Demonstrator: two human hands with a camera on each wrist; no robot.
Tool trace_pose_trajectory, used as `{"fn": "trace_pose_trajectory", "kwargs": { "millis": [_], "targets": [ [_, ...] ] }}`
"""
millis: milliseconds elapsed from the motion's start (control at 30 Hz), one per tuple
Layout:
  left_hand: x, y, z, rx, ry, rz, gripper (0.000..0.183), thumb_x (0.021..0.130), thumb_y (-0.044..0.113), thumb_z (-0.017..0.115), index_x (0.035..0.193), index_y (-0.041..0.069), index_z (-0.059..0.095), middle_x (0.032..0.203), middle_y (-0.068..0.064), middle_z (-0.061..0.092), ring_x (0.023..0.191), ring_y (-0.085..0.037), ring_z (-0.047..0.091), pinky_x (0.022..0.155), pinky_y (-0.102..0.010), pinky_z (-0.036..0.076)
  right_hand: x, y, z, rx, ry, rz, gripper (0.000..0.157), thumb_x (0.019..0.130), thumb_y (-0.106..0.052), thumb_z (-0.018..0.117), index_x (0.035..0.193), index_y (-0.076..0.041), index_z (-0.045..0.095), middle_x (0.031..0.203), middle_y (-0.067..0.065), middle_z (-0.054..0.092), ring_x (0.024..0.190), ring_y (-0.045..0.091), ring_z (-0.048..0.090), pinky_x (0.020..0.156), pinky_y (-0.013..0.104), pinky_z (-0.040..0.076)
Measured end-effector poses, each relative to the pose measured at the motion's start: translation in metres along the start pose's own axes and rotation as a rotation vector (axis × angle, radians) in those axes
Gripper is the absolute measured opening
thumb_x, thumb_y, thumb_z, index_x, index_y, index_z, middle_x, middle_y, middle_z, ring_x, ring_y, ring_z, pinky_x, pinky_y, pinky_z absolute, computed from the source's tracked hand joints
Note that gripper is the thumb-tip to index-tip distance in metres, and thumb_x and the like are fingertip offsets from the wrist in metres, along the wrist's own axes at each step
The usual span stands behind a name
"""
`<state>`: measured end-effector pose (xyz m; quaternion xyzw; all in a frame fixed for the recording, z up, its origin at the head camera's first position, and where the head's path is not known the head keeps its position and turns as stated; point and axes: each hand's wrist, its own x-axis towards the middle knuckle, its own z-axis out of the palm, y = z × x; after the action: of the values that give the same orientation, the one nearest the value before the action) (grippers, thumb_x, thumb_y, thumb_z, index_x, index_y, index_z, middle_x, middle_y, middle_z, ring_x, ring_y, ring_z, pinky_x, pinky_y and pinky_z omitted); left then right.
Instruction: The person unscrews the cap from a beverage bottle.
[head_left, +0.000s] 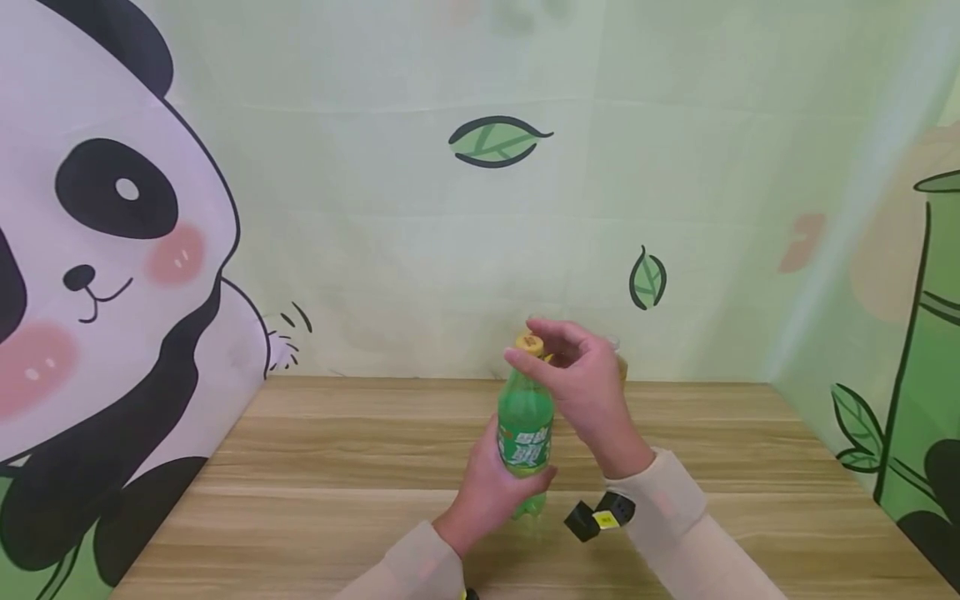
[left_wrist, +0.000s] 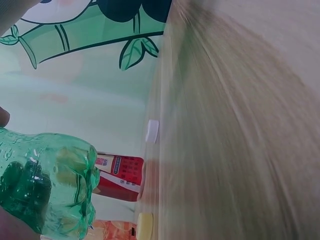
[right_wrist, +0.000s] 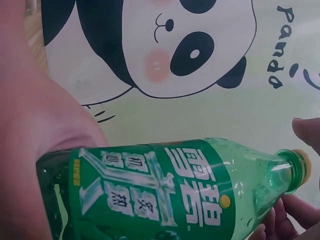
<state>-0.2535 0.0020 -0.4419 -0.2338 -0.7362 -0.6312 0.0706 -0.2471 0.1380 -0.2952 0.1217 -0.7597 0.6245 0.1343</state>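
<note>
A green plastic soda bottle (head_left: 525, 408) with a green label and a yellow cap (head_left: 529, 344) stands nearly upright in front of me. My left hand (head_left: 491, 487) grips its lower part from below the label, thumb across the front. My right hand (head_left: 592, 383) is up at the top of the bottle, thumb on the near side of the cap and a finger behind it. In the right wrist view, one fingertip (right_wrist: 306, 131) stands apart from the cap, while other fingers lie close by the neck; whether they touch it is unclear.
Behind my right hand, part of another bottle (head_left: 622, 365) shows. The left wrist view has a red-and-white package (left_wrist: 120, 175), an orange-patterned item (left_wrist: 112, 230), a pale yellow piece (left_wrist: 145, 227) and a small white piece (left_wrist: 152, 131) by the wooden table (left_wrist: 225, 150).
</note>
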Motion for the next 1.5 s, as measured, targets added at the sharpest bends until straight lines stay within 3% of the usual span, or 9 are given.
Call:
{"fn": "trace_pose_trajectory", "kwargs": {
  "millis": [233, 500, 1133, 1500],
  "targets": [
    [-0.0004, 0.001, 0.0004, 0.015, -0.008, -0.004, 0.073, 0.078, 0.011, 0.085, 0.139, 0.025, 0.046, 0.123, 0.004, 0.067, 0.112, -0.015, 0.065, 0.101, -0.033, 0.055, 0.0002, -0.0045, 0.0026, -0.13, 0.116, -0.053, 0.058, 0.07, -0.051, 0.092, 0.111, -0.017, 0.07, 0.103, -0.001, 0.07, 0.091, 0.021, 0.064, 0.076, 0.03, 0.058],
    [-0.0001, -0.0013, 0.0008, 0.044, 0.009, 0.009, 0.073, 0.077, 0.011, 0.086, 0.138, 0.025, 0.046, 0.12, 0.003, 0.067, 0.109, -0.015, 0.065, 0.1, -0.033, 0.055, 0.0008, -0.0083, 0.0025, -0.185, 0.131, -0.086, 0.043, 0.071, -0.047, 0.093, 0.093, -0.017, 0.071, 0.09, 0.001, 0.07, 0.08, 0.02, 0.064, 0.067, 0.028, 0.056],
    [-0.0001, -0.0004, -0.0011, 0.013, 0.007, 0.012, 0.074, 0.079, 0.013, 0.085, 0.139, 0.028, 0.045, 0.12, 0.005, 0.067, 0.107, -0.015, 0.065, 0.098, -0.033, 0.056, 0.0023, -0.0019, -0.0009, -0.129, 0.064, -0.164, 0.03, 0.08, -0.044, 0.087, 0.103, -0.025, 0.08, 0.097, -0.004, 0.073, 0.085, 0.019, 0.065, 0.068, 0.026, 0.056],
    [0.0013, 0.0001, -0.003, -0.006, -0.008, -0.01, 0.074, 0.08, 0.015, 0.085, 0.139, 0.031, 0.044, 0.122, 0.007, 0.065, 0.11, -0.014, 0.064, 0.099, -0.033, 0.055, 0.0038, -0.0036, -0.0022, -0.08, 0.021, -0.154, 0.03, 0.084, -0.04, 0.085, 0.107, -0.023, 0.079, 0.1, -0.002, 0.072, 0.088, 0.02, 0.064, 0.067, 0.024, 0.055]
  ]
}}
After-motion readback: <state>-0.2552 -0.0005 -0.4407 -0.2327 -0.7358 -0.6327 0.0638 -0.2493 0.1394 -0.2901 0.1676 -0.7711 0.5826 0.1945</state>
